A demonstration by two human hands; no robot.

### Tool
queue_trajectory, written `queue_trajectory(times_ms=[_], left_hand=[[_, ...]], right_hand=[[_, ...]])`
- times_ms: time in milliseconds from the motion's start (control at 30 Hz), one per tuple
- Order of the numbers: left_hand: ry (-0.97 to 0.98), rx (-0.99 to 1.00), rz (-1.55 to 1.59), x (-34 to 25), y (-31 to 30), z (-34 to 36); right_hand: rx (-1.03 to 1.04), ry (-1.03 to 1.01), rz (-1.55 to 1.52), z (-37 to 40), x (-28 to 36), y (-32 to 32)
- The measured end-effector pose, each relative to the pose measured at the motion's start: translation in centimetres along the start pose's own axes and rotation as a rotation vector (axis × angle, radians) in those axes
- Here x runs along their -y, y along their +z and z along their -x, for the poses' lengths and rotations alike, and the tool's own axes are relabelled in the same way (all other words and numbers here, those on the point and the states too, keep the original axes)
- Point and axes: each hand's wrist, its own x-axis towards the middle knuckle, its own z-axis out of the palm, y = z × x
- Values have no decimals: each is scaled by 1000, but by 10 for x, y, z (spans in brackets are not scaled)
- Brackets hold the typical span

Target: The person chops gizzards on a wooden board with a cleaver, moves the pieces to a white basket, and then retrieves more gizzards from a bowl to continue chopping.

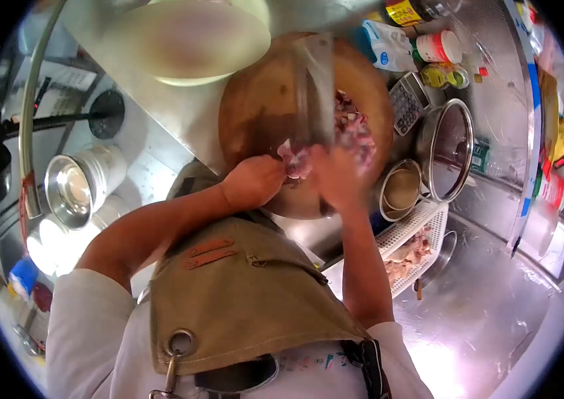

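Note:
My right hand (336, 178) is closed round the handle of a cleaver (315, 86), whose wide blade points away from me and is smeared by motion. Under it lies a round wooden chopping board (248, 93). My left hand (254, 181) has its fingers curled against a piece of raw meat (294, 159), just left of the blade. Chopped raw meat (355, 130) is heaped on the board's right side, partly hidden by the cleaver and my right hand. The cleaver's handle is covered by my fingers.
A large pale bowl (212, 81) stands beyond the board, left. To the right are a calculator (408, 103), a steel pot (433, 143), small bowls (385, 199), and a white basket (428, 223) with meat. Bottles and a blue-white bag (388, 46) stand back right; a metal pot (69, 193) is left.

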Motion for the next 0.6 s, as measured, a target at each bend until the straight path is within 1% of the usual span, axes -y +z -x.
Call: queue_trajectory(times_ms=[33,67,100,167,200,233,267,300,367,467,567,600], left_hand=[[-151,-56,-13,-10,-14,-20],[-304,-112,-25,-21,-20,-36],[-300,24,-70,-26,-17,-45],[-302,276,-213,-20,-19,-63],[-274,333,-228,-13,-13,-66],[-285,394,-138,-18,-25,-75],[-303,454,-48,-22,-37,-85],[-353,512,158,-39,-59,-102],[-200,334,358,-17,-25,-102],[-317,185,288,-15,-11,-134],[-222,122,159,-6,-17,-148],[-137,78,125,2,-28,-151]], right_hand=[[-8,67,-87,-1,-2,-8],[-45,182,-189,5,16,-24],[-80,293,-297,13,24,-35],[-267,109,-192,35,14,-46],[-299,62,-190,45,15,-53],[-331,19,-184,57,14,-59],[-330,146,-388,69,4,-60],[-319,281,-578,82,-3,-57],[-379,289,-576,99,3,-54],[-413,365,-599,121,-8,-47],[-469,430,-613,127,-6,-38],[-444,400,-574,131,-13,-36]])
